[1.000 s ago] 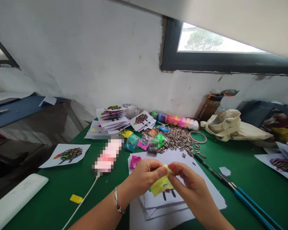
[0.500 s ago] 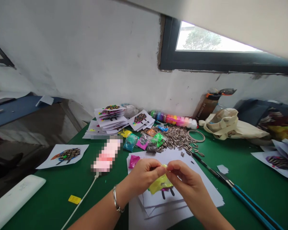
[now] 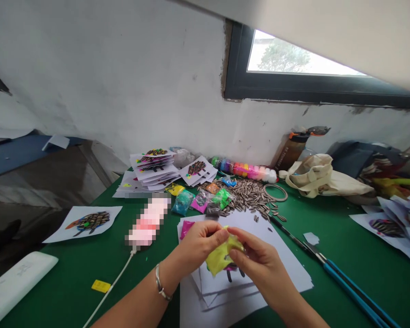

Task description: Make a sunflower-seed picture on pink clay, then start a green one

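I've got left hand (image 3: 196, 246) and right hand (image 3: 264, 262) close together above the paper stack (image 3: 289, 266), wrists angled inward, fingers (image 3: 221, 235) of both pinching the yellow packet (image 3: 217, 259) near its top, over the sheets on the desk (image 3: 136, 278). Probably working the packet's mouth; I'd say next move calls for steady left pinch, light right-hand picking.

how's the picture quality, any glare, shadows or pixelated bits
In the head view, the window pane is nearly blown white; same view, pixelation masks a pinkish item left of the yellow packet; also in the head view, the space under the blue table is deep in shadow.
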The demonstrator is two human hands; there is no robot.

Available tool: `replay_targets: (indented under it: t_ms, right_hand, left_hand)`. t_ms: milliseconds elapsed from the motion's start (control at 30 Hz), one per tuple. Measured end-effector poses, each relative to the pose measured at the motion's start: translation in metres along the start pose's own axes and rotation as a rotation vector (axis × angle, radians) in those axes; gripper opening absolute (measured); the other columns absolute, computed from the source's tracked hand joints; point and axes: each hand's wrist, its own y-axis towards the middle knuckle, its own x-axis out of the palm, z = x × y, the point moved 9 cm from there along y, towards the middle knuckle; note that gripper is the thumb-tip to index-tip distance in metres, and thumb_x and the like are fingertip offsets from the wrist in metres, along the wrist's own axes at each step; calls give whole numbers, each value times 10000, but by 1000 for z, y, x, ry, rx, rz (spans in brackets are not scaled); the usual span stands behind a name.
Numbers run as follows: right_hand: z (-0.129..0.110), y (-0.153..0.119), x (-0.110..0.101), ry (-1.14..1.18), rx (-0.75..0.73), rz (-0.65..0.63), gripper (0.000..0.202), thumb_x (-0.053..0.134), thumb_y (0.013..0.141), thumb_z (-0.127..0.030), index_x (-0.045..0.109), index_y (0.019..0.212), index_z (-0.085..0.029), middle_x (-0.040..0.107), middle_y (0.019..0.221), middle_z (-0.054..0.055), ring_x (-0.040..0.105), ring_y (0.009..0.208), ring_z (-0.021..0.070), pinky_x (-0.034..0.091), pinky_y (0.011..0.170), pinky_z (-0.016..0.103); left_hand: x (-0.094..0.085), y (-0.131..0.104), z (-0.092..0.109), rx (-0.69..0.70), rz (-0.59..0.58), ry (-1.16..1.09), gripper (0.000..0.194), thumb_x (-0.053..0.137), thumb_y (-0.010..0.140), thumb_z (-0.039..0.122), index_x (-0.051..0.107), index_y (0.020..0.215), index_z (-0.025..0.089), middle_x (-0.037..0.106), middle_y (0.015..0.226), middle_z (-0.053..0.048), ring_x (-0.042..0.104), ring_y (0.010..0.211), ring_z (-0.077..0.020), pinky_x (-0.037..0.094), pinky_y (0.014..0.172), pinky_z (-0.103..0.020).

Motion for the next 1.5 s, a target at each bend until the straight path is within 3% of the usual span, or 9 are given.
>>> replay_targets:
  t_ms: [100,367,667,1033,1300,1500]
  right_hand:
    - [4,2,5,84,59,-42,384,786,734,-381,705,1072,-218,649,808,9,590,691,138,537,591,255]
    - [9,6,6,135,98,-98,289,769,745,-384,643,912,-183,592,736,-13,537,634,110,503,578,241]
    - [2,9,5,4,18,-71,191,722,748,-296,575,744,-172,480,634,-54,413,547,67,379,494,184]
    - [1,8,10,-25,1,-140,182,634,786,-187,465,719,-193,413,628,-72,360,547,60,291,491,185]
    - [3,6,11,4,-9,-167,179,669,814,-258,504,783,-198,465,671,-55,423,580,76,350,530,200]
    - [-6,5,6,-188,-113,-126,147,641,845,-293,537,803,-199,490,689,-38,437,584,87,340,496,199]
  left_hand:
    - [1,1,-1,11,-13,32,474,627,794,604,578,710,140,474,650,27,400,588,-103,302,517,-217]
    - [2,3,-5,15,28,80,483,628,783,599,527,640,148,414,614,38,359,573,-101,276,510,-226]
    - [0,3,-6,21,67,86,441,655,768,554,595,647,134,452,608,29,395,578,-108,305,515,-221]
    - [-4,2,1,15,128,38,386,673,749,491,608,606,139,459,564,30,387,536,-96,312,485,-209]
    - [-12,-2,2,5,252,18,384,686,727,500,640,610,137,499,563,18,416,523,-101,331,464,-206]
    - [-14,-1,0,-11,260,-37,398,714,704,517,649,614,135,508,557,19,420,512,-96,333,452,-200]
